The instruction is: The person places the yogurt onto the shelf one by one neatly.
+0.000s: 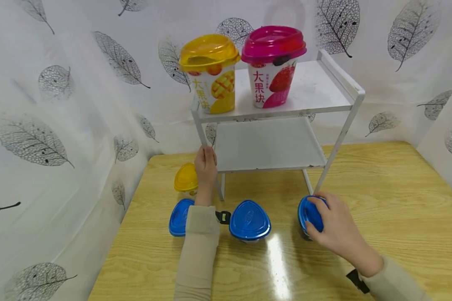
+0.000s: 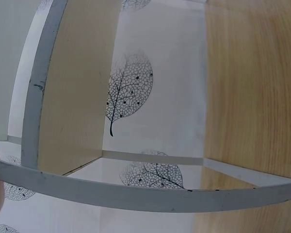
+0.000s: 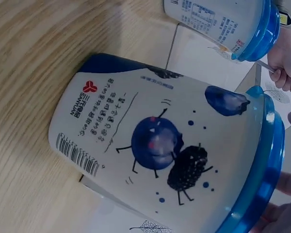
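My left hand (image 1: 206, 165) grips the left front post of a white two-tier shelf rack (image 1: 271, 142); in the left wrist view the post (image 2: 136, 194) runs across the bottom. My right hand (image 1: 335, 221) holds a yogurt cup by its blue lid (image 1: 309, 213), by the rack's right front leg. The right wrist view shows that cup's white side (image 3: 160, 141), printed with a blueberry and a blackberry, standing on the wood. Another blue-lidded cup (image 1: 250, 220) stands between the arms. A third blue lid (image 1: 179, 218) is partly covered by my left forearm.
On the rack's top tier stand a yellow-lidded cup (image 1: 211, 75) and a pink-lidded cup (image 1: 273, 67). A smaller-looking yellow-lidded cup (image 1: 186, 179) is on the wooden table (image 1: 391, 188), left of the rack. Leaf-patterned sheeting (image 1: 79, 125) encloses the back and sides.
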`<action>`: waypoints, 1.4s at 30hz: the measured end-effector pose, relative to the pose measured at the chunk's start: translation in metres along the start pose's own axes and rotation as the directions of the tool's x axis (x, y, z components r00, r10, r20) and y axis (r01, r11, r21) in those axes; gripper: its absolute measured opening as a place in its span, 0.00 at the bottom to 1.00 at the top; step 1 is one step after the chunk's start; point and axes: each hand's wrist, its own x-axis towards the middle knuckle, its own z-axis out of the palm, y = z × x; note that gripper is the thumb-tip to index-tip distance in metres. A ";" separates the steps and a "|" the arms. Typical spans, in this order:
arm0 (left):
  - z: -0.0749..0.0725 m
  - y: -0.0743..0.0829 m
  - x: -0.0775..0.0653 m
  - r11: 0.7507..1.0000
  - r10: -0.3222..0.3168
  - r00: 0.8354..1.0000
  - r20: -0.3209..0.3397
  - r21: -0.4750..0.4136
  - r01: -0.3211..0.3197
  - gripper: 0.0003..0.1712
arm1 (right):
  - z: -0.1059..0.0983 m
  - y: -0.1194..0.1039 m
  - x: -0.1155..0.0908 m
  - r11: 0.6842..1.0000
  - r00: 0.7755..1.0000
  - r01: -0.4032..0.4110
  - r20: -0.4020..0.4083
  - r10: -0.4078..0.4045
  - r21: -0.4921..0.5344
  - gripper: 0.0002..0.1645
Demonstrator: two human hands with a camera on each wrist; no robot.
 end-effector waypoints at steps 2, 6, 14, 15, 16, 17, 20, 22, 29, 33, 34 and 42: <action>0.000 0.000 0.000 1.000 0.000 1.000 0.000 -0.004 0.000 0.33 | 0.001 0.001 0.000 0.999 0.999 0.000 -0.046 -0.002 -0.035 0.33; 0.000 -0.001 0.000 1.000 0.005 1.000 0.001 -0.009 -0.005 0.33 | 0.002 0.001 -0.001 0.994 0.997 -0.019 -0.076 0.010 -0.109 0.38; 0.000 0.002 -0.001 1.000 -0.003 1.000 0.004 -0.016 0.003 0.33 | 0.002 0.001 -0.003 0.983 0.997 -0.069 -0.043 0.062 -0.169 0.41; 0.001 0.002 -0.001 1.000 -0.003 1.000 0.002 -0.013 0.003 0.34 | 0.002 0.001 -0.003 0.984 0.997 -0.066 -0.037 0.060 -0.164 0.41; 0.001 0.002 -0.001 1.000 -0.002 1.000 0.001 -0.008 0.002 0.34 | 0.002 0.001 -0.002 0.986 0.998 -0.062 -0.030 0.058 -0.156 0.40; 0.000 0.001 -0.001 1.000 -0.001 1.000 0.000 -0.007 0.001 0.34 | 0.001 0.001 -0.002 0.988 0.998 -0.060 -0.019 0.058 -0.143 0.40; -0.001 -0.010 0.000 1.000 -0.003 1.000 0.000 -0.006 0.003 0.33 | -0.002 0.001 -0.001 0.993 0.998 -0.063 0.022 0.065 -0.097 0.38; -0.001 -0.019 0.000 1.000 -0.006 1.000 -0.001 -0.011 0.006 0.32 | -0.003 0.001 0.000 0.996 0.996 -0.068 0.054 0.071 -0.061 0.37; -0.002 -0.032 0.000 1.000 -0.004 1.000 -0.007 -0.009 0.004 0.30 | -0.007 0.002 0.002 0.997 0.988 -0.060 0.148 0.051 0.054 0.36; -0.001 -0.032 0.000 1.000 -0.009 1.000 -0.010 -0.009 0.009 0.32 | -0.007 0.004 0.003 0.993 0.984 -0.047 0.177 0.027 0.109 0.35; -0.001 -0.032 0.000 1.000 -0.009 1.000 -0.010 -0.010 0.009 0.32 | -0.008 0.005 0.003 0.991 0.983 -0.046 0.184 0.023 0.125 0.35; -0.001 -0.033 0.000 1.000 -0.005 1.000 0.001 -0.009 0.005 0.32 | -0.011 0.004 0.003 0.979 0.980 -0.115 0.178 0.085 0.169 0.35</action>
